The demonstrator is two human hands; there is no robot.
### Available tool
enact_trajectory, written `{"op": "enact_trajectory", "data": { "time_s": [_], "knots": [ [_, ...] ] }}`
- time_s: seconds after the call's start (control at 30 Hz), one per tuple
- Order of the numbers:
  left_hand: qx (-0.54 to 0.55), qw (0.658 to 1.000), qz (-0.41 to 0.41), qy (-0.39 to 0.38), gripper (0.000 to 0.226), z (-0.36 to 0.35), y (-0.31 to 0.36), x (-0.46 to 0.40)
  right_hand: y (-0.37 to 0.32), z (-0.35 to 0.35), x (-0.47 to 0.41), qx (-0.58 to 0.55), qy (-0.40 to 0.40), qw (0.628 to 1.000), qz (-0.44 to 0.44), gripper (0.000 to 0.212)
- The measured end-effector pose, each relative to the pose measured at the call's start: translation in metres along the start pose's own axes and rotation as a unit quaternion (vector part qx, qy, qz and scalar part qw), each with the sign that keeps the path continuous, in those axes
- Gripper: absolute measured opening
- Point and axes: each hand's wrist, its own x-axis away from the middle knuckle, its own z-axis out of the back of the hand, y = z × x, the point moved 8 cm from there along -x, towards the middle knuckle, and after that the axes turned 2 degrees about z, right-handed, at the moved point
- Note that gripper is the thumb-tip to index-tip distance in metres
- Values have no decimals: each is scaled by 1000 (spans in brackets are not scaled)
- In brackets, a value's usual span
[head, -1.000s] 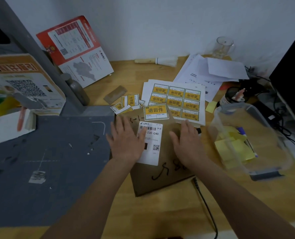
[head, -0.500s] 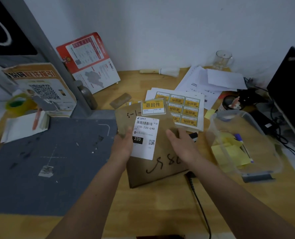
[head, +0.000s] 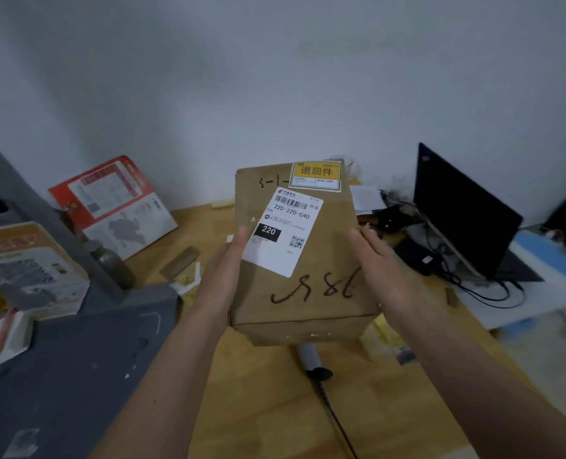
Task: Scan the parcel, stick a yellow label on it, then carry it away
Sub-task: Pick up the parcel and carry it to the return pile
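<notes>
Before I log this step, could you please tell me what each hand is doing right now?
Left hand: holding the parcel's left side.
Right hand: holding its right side.

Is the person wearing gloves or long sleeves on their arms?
No. The left hand and right hand are both bare, with no gloves. Both forearms are uncovered as far as the picture shows, so no sleeves appear. I see no watch, bracelet or ring, though the picture is slightly blurry.
</notes>
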Motion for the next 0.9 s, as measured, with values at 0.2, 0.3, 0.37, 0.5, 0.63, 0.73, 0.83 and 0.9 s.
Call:
{"op": "enact_trajectory", "data": {
  "time_s": [0.2, 0.3, 0.37, 0.5, 0.63, 0.73, 0.83, 0.9],
  "knots": [
    [29, 980, -6, -198, 51, -54, 12, 8, 24, 46, 26, -68, 147, 984, -68, 43],
    [32, 967, -4, -254, 54, -68, 11, 10, 40, 55, 39, -109, 199, 969, -99, 39],
    [35, 958, 5, -285, 55, -76, 9, 10, 47, 56, 51, -128, 225, 959, -113, 44],
    [19, 936, 18, -350, 55, -100, 2, 14, 58, 73, 80, -182, 298, 928, -132, 40],
    [5, 916, 32, -401, 59, -132, -6, 32, 63, 101, 117, -245, 357, 891, -135, 29],
    [-15, 904, 50, -424, 62, -158, -11, 54, 70, 123, 147, -261, 389, 874, -126, 33],
    [-39, 892, 24, -449, 71, -190, -11, 83, 73, 150, 185, -274, 426, 856, -104, 35],
    [-56, 870, 10, -489, 43, -216, -13, 112, 77, 170, 215, -280, 446, 845, -93, 37]
  ]
}}
